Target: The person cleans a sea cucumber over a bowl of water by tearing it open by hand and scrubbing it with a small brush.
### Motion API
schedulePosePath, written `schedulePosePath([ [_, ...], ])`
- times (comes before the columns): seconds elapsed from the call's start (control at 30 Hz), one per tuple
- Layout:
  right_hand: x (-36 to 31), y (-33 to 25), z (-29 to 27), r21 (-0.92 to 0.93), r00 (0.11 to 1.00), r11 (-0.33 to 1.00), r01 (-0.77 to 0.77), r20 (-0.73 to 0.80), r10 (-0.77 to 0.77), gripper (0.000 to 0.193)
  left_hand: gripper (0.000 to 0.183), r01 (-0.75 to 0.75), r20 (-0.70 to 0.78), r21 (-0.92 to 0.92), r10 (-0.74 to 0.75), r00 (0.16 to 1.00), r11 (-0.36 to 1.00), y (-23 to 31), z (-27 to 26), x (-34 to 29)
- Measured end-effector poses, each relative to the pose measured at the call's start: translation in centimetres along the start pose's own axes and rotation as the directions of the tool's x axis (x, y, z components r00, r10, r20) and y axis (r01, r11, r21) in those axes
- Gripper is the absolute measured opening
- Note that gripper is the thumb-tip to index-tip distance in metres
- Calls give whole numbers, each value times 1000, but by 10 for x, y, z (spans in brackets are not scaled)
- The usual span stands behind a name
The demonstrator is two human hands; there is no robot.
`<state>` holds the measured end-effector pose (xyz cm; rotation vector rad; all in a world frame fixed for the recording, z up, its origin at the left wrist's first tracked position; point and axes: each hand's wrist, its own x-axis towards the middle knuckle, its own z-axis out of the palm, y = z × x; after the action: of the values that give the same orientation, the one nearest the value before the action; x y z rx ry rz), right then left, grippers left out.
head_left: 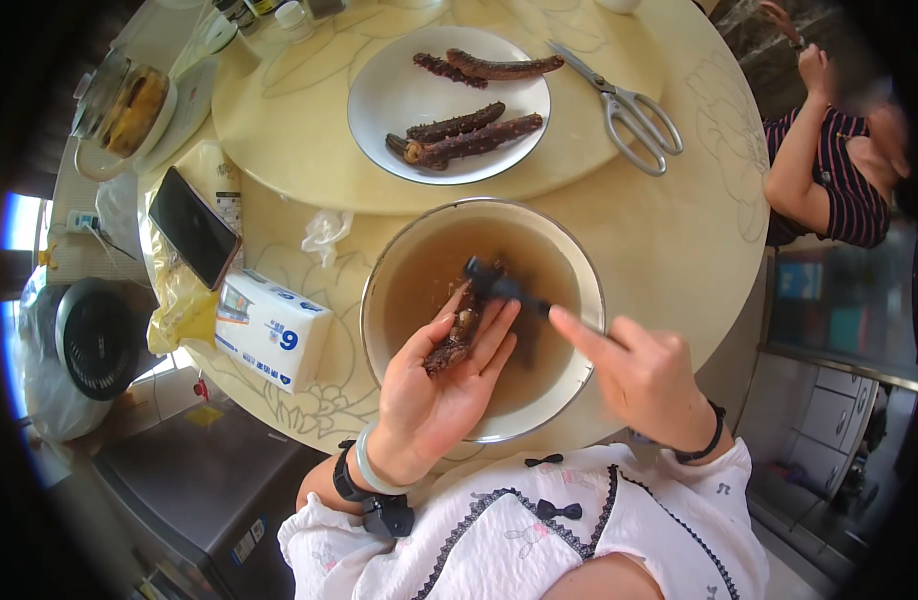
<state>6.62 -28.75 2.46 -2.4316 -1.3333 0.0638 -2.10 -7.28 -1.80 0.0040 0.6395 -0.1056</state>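
Note:
A metal bowl (585,300) of murky brown water sits on the round table in front of me. Over it, my left hand (434,390) cradles a dark sea cucumber (458,335) in its palm, fingers curled around it. My right hand (644,375) grips a small dark brush-like tool (504,288), its head pressed against the top end of the sea cucumber. Farther back, a white plate (389,95) on the turntable carries several more dark sea cucumbers (469,140).
Steel scissors (629,108) lie right of the plate. A phone (192,228), a tissue pack (271,328), a yellow bag (179,300) and a crumpled wrapper (325,230) sit at the left. Another person (829,170) sits at the far right. A fan (97,340) stands lower left.

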Motion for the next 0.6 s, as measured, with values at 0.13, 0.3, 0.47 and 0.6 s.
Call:
schedulePosePath([
  [0.13,-5,-3,2,8,999,1000,31,-12,-30,69,47,-16,-91,-38,12,996,999,-1,6,2],
  [0.3,2,-3,3,9,999,999,49,-1,-49,67,50,128,237,-167,-87,968,978,5,-21,2],
  [0.47,-7,-12,3,98,995,990,103,1,-104,69,50,45,59,-40,-42,997,998,2,0,1],
  [0.6,3,5,10,-26,997,1000,-10,-73,8,67,51,54,-37,-46,-56,998,997,1,8,-3],
])
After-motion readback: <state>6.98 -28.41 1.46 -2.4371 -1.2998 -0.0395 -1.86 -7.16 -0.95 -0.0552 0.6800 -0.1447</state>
